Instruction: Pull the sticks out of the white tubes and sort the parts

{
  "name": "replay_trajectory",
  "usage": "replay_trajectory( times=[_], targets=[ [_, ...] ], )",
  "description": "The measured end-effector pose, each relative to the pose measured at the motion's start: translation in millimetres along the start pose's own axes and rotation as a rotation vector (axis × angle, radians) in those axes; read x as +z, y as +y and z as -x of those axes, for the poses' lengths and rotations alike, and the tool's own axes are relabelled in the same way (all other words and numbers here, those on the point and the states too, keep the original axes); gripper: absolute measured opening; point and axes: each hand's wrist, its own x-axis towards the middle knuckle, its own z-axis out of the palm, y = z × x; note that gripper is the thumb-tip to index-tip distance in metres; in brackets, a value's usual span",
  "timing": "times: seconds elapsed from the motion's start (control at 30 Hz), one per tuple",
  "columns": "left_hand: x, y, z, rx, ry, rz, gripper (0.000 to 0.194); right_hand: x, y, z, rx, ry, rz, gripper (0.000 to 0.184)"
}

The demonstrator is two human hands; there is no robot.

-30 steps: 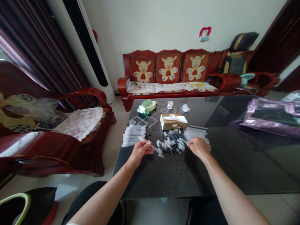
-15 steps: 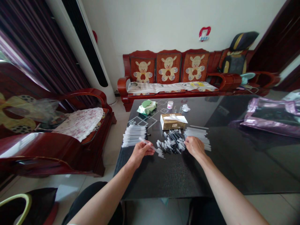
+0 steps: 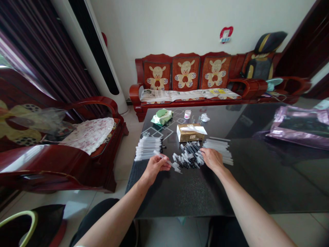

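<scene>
My left hand [image 3: 157, 165] is closed around a translucent white pen barrel [image 3: 159, 154], tilted with its upper end pointing away to the left. Just beyond its fingers lie loose clear pen caps [image 3: 177, 167]. At the right edge of a jumbled heap of black pen pieces and clear caps [image 3: 190, 156], my right hand [image 3: 212, 158] has its fingers bent and drawn together; what is between them, if anything, is hidden. A row of white pens with black ends [image 3: 147, 148] lies left of the heap. More translucent barrels [image 3: 218, 146] lie in a row beyond my right hand.
Behind the heap stands a gold tissue box [image 3: 190, 137]. Farther back on the dark glossy table [image 3: 180, 195] are a green wipes pack [image 3: 162, 117], a small white jar [image 3: 187, 114] and a crumpled tissue [image 3: 205, 118]. A purple plastic bag [image 3: 277, 127] lies at right.
My right hand has shifted slightly left, its fingertips now at the heap's edge. My left hand keeps hold of the pen barrel almost in place. The whole view has shifted slightly.
</scene>
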Motion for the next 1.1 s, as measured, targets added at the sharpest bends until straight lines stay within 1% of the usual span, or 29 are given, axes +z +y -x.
replay_trajectory(
  times=[0.17,0.3,0.37,0.47,0.57,0.63,0.67,0.73,0.87,0.93,1.0,1.1],
  targets=[
    [-1.7,-1.4,-0.3,0.011,-0.017,-0.009,0.036,6.2,0.4,-3.4,0.022,-0.033,0.071,0.024],
    [-0.5,-0.5,-0.5,0.011,-0.013,-0.014,0.035,2.2,-3.3,-3.1,0.034,0.006,0.051,0.022],
    [0.2,0.0,-0.6,0.003,-0.004,-0.01,0.036,-0.9,-13.0,0.9,0.018,0.028,-0.012,0.023],
    [1.1,-0.6,-1.0,-0.015,-0.001,-0.001,0.037,-0.5,-37.4,13.4,-0.084,0.02,-0.115,0.021],
    [1.5,-2.2,-1.0,-0.012,-0.007,-0.008,0.036,5.4,-62.2,26.5,-0.201,-0.002,-0.121,0.021],
    [1.2,-2.9,-0.8,-0.006,-0.008,-0.017,0.035,7.8,-70.1,30.1,-0.23,-0.019,-0.12,0.022],
    [0.9,-2.9,-0.7,-0.005,-0.009,-0.018,0.035,7.5,-70.1,29.7,-0.227,-0.024,-0.127,0.024],
    [-0.1,-2.7,-0.6,-0.002,-0.013,-0.013,0.035,3.5,-61.9,25.0,-0.185,-0.022,-0.143,0.025],
    [-1.1,-2.5,-1.1,0.001,-0.019,-0.01,0.035,-9.2,-27.1,9.8,-0.018,0.008,-0.111,0.022],
    [-0.5,-3.3,-1.5,-0.003,-0.026,-0.014,0.035,-11.8,-12.8,4.6,0.038,0.01,-0.091,0.022],
    [0.2,-4.1,-1.6,-0.007,-0.03,-0.018,0.035,-10.2,-5.7,1.9,0.047,-0.002,-0.083,0.021],
    [0.7,-4.6,-1.3,-0.01,-0.025,-0.024,0.035,-2.9,-6.7,0.4,0.033,-0.017,-0.069,0.022]
  ],
)
